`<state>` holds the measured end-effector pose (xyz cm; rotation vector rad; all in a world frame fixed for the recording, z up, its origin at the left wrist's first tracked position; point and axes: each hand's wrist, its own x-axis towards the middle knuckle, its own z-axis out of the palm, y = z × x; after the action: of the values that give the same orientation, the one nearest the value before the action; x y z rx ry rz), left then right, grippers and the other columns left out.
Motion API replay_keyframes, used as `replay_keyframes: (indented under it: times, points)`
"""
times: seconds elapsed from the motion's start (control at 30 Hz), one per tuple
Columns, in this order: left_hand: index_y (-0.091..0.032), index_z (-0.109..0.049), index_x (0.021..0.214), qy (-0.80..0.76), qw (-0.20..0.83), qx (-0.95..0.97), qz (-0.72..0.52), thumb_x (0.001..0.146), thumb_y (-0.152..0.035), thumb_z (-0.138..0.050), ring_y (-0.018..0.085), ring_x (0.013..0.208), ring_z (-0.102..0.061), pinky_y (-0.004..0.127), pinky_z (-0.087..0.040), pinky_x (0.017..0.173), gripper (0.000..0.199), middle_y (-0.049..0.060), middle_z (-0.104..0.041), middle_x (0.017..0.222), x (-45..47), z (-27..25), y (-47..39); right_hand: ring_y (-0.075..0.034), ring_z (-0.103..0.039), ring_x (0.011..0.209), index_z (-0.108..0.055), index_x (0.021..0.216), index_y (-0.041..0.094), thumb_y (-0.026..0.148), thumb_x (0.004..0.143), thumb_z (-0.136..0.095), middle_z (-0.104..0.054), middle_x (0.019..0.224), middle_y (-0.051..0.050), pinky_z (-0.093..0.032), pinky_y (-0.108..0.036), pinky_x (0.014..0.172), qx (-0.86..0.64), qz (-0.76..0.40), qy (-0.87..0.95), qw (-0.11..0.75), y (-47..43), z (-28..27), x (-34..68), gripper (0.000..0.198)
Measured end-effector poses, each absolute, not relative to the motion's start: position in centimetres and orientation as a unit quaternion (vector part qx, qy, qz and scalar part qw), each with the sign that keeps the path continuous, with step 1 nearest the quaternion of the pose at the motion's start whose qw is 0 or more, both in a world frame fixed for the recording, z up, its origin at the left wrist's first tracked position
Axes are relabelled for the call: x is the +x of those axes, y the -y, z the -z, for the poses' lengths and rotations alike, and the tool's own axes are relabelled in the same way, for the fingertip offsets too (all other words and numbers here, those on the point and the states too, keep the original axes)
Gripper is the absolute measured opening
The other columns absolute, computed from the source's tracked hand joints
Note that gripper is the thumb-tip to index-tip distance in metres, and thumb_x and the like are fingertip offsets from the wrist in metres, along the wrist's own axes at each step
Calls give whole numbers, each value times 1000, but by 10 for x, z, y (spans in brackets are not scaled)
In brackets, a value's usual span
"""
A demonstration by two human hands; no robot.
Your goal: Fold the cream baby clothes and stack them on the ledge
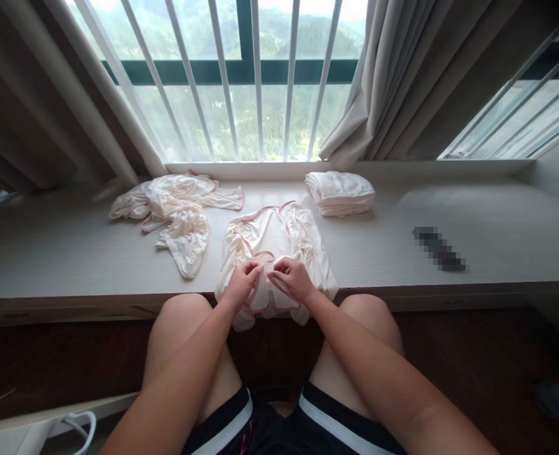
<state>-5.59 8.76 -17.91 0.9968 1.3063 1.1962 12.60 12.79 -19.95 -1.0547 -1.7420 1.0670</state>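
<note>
A cream long-sleeved shirt (308, 243) with pink piping lies spread in front of me, its lower part hanging over the ledge's front edge. My left hand (244, 283) pinches one front edge of it between thumb and fingers. Close by on the right, my right hand (293, 278) pinches the opposite front edge, with a small gap between the two sets of fingertips. A tiny pale spot shows at the right fingertips; whether it is a button I cannot tell.
Crumpled cream clothing (179, 205) with pink piping lies at the left on the pale ledge (379, 253). Folded cream cloth (340, 193) sits in a pile at the back right. Farther right is a pixelated dark object (439, 249). Behind stand a barred window and curtains (393, 82).
</note>
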Motion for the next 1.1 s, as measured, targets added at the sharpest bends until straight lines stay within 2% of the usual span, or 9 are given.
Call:
replay_keyframes:
  times: [0.1,0.2,0.37,0.7,0.97,1.1]
  points:
    - [-14,-74,86,-553,522,417,-497,76,-46,-78,13,62,-55,24,-41,60,33,2,-68,73,-52,177,-87,-16,-59,72,-71,82,19,48,82,-77,-69,81,-3,-47,-29,71,-409,-424,699,406,-123,193,128,30]
    - [-14,-77,90,-546,532,428,-484,76,-44,-79,17,74,-63,27,-47,69,33,6,-74,86,-47,176,-88,-16,-60,74,-73,85,19,45,84,-76,-71,84,-3,-47,-28,73,-396,-430,706,400,-121,188,131,26]
    - [-15,-76,96,-517,552,423,-499,77,-42,-78,20,88,-67,29,-50,81,33,7,-76,97,-39,178,-99,-14,-61,73,-74,86,19,40,86,-75,-72,84,-3,-46,-26,71,-387,-433,706,405,-134,186,136,21]
    - [-15,-71,91,-529,583,303,-538,66,-37,-88,15,79,-65,25,-50,73,37,3,-71,87,-47,173,-109,-14,-64,77,-75,85,18,30,85,-75,-74,84,-2,-47,-26,73,-367,-464,708,385,-162,178,126,12]
    - [-14,-69,90,-565,573,320,-500,66,-40,-88,15,73,-65,26,-51,68,41,4,-72,83,-58,166,-112,-14,-61,76,-72,85,18,30,87,-73,-71,83,-2,-45,-26,74,-350,-444,748,347,-168,179,129,13]
    - [-13,-70,92,-576,558,343,-490,66,-40,-87,16,72,-65,27,-49,69,41,5,-74,83,-54,167,-112,-14,-59,74,-70,85,18,35,87,-72,-69,81,0,-44,-25,71,-347,-473,730,350,-164,182,133,17]
